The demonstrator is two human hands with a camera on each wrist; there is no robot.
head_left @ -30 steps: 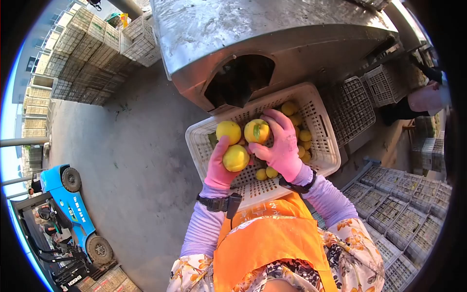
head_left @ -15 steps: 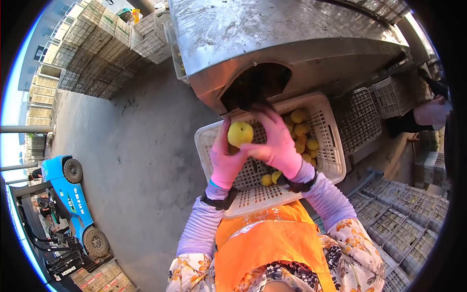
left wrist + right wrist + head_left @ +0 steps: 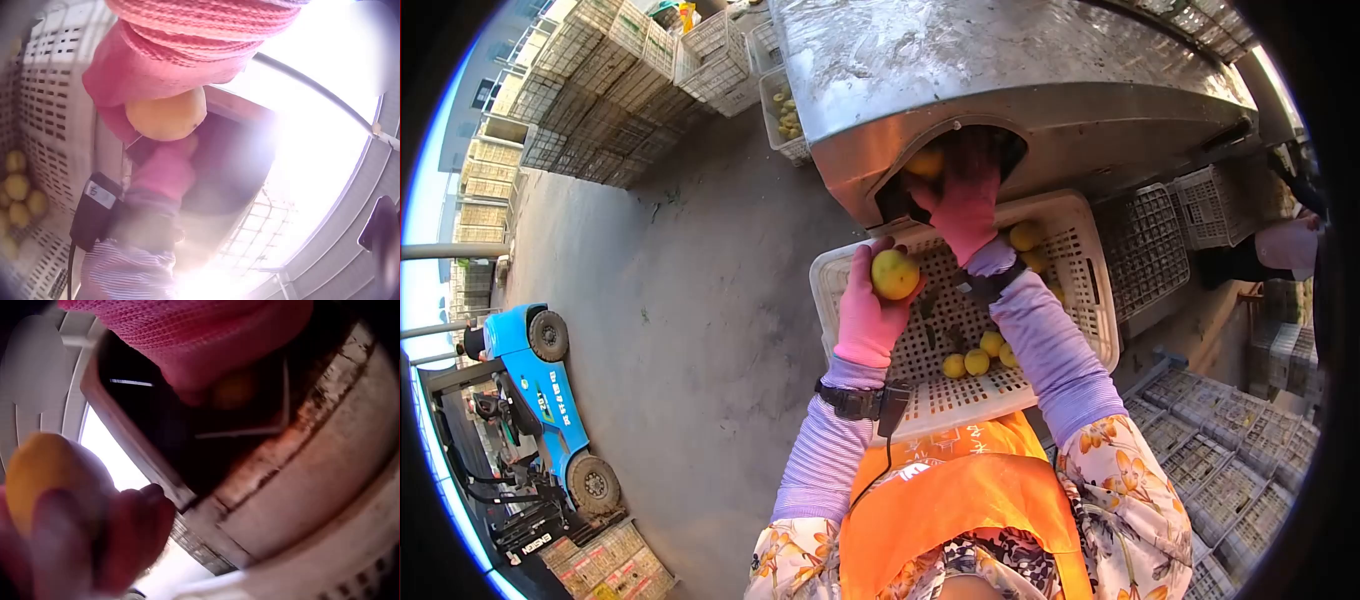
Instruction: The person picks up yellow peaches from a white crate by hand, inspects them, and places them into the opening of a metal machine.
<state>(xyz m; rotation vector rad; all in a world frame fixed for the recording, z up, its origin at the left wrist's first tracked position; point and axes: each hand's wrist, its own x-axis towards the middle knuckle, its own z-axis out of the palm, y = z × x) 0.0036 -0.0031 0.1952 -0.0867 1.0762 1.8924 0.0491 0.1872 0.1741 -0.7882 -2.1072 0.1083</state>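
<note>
The left grip (image 3: 868, 318) curls round one yellow fruit (image 3: 895, 274), with the crate (image 3: 945, 404) below. Just beyond, the right grip (image 3: 965, 207) has moved from beside that fruit into the metal machine (image 3: 1020, 60), near a second fruit (image 3: 925, 162), so the work now seems split; shadow leaves its hold impossible to tell.

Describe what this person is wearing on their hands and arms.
The left hand and right hand wear pink knit gloves. Striped lilac oversleeves come next, then floral sleeves. Black straps circle both wrists; the right wrist's dark box carries a white label and a cable.
</note>
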